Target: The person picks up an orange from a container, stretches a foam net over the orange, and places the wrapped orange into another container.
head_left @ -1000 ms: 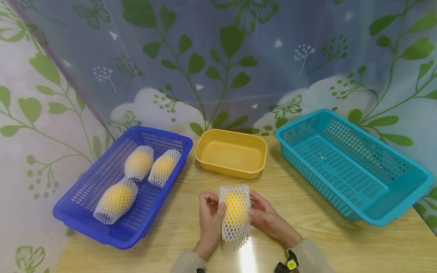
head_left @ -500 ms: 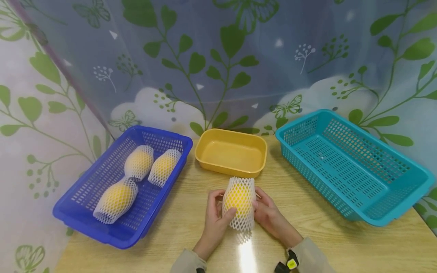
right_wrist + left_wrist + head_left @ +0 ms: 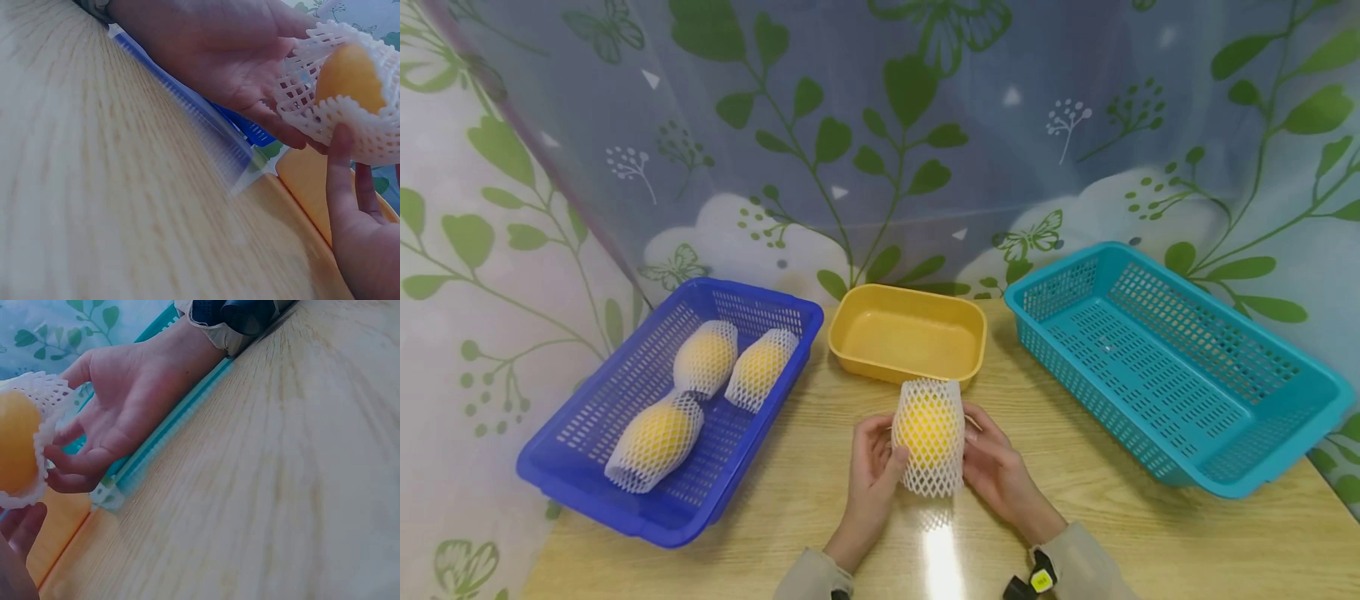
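A smooth yellow, mango-like fruit (image 3: 352, 78) sits inside a white foam net sleeve (image 3: 929, 437), raised above the table in front of the yellow tub. My left hand (image 3: 872, 479) grips the left side of the sleeve, its thumb lying across the front. On the other side my right hand (image 3: 1003, 471) has its fingers curled against the sleeve. In the left wrist view, that hand's fingertips (image 3: 59, 459) touch the net's open edge. The fruit's end shows bare through the opening in both wrist views.
At left, a blue basket (image 3: 730, 462) holds three similar sleeved fruits (image 3: 658, 437). The yellow tub (image 3: 906, 333) stands at the back centre, with nothing visible in it. A teal basket (image 3: 1157, 383) is at right on the wooden table (image 3: 805, 517). A patterned curtain (image 3: 865, 167) hangs behind.
Both hands have shifted slightly right, carrying the sleeved fruit away from me toward the yellow tub, so its upper end now overlaps the tub's front edge in view. Baskets and tub have not moved.
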`<state>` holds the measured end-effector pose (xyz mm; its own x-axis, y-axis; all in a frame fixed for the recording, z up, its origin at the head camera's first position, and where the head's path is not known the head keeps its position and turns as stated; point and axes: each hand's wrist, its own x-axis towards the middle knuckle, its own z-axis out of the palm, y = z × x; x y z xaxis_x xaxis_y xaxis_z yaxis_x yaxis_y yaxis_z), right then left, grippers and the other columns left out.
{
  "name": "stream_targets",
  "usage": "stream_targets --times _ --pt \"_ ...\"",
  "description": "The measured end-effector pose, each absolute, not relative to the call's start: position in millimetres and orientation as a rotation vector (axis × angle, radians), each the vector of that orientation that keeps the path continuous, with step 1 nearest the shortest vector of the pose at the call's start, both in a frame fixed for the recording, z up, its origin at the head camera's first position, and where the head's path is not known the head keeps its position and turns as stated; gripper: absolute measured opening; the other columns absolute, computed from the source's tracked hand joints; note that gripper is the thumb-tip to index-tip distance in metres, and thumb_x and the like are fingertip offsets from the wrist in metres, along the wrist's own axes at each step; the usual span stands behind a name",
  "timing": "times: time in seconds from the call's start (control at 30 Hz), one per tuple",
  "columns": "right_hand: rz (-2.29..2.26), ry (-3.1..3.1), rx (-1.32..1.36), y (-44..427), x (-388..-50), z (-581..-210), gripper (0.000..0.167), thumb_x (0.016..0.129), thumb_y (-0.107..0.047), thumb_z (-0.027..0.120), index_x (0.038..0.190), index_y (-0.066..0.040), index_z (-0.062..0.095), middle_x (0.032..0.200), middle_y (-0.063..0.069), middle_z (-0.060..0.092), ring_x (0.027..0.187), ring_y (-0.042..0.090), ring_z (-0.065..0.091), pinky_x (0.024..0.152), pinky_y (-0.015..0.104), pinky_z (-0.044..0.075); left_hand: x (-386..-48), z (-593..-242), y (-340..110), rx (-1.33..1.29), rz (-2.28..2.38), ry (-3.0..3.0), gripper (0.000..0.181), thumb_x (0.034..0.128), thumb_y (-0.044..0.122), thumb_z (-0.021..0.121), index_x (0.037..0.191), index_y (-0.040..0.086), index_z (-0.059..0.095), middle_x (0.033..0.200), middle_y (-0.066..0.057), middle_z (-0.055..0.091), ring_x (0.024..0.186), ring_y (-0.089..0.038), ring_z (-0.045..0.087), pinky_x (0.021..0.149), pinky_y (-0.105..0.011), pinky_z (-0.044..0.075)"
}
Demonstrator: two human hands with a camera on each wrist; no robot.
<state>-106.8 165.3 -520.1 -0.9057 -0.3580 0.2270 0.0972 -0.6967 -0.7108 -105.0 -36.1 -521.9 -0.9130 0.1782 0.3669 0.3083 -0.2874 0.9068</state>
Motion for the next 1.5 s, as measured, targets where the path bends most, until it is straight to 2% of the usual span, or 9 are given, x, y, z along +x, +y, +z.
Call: stream_targets --times 0.17,0.3,0.87,1.2,1.5 --pt "-2.649 1.072 -0.534 164.6 -107.6 -520.1 0.045 0.102 0.001 0.026 0.139 -0.012 0.047 0.133 0.004 0.05 0.116 0.018 0.054 0.097 0.035 0.047 -106.5 -522.0 -35.9 -0.638 -2.325 -1.806 0.036 0.0978 0.001 0.057 0.131 0.0 0.044 0.132 -0.018 0.046 0.115 -0.024 0.051 0.09 -0.03 0.05" --pt "-2.662 1.078 -0.492 162.9 -107.0 -517.3 0.044 0.101 0.003 0.025 0.137 -0.012 0.047 0.132 0.006 0.048 0.114 0.019 0.054 0.096 0.034 0.048 -107.1 -521.5 -35.5 -0.63 -2.291 -1.785 0.03 0.0971 -0.003 0.055 0.126 -0.003 0.047 0.126 -0.019 0.047 0.111 -0.022 0.05 0.086 -0.026 0.05" --pt "-2.676 1.182 -0.465 162.5 -106.9 -516.8 0.041 0.101 0.003 0.03 0.135 -0.01 0.047 0.131 0.006 0.046 0.112 0.017 0.052 0.093 0.03 0.049 -108.1 -525.3 -37.0 -0.642 -2.253 -1.807 0.022 0.0981 -0.003 0.049 0.119 -0.01 0.046 0.119 -0.019 0.052 0.112 -0.021 0.056 0.095 -0.029 0.049" --pt "-2.704 1.333 -0.41 161.1 -107.1 -518.6 0.039 0.1 0.004 0.039 0.132 -0.012 0.053 0.124 0.004 0.053 0.108 0.016 0.055 0.087 0.029 0.051 -108.3 -524.1 -38.0 -0.584 -2.317 -1.915 0.034 0.0995 0.008 0.046 0.129 -0.009 0.042 0.127 -0.026 0.051 0.119 -0.027 0.056 0.102 -0.033 0.045" --pt "-2.697 1.461 -0.329 158.9 -107.2 -517.6 0.034 0.098 0.002 0.049 0.129 -0.009 0.054 0.122 0.005 0.053 0.107 0.014 0.055 0.084 0.027 0.052 -107.7 -523.1 -36.8 -0.563 -2.324 -1.971 0.04 0.0982 0.011 0.046 0.134 -0.007 0.04 0.136 -0.027 0.048 0.13 -0.036 0.047 0.108 -0.033 0.039"
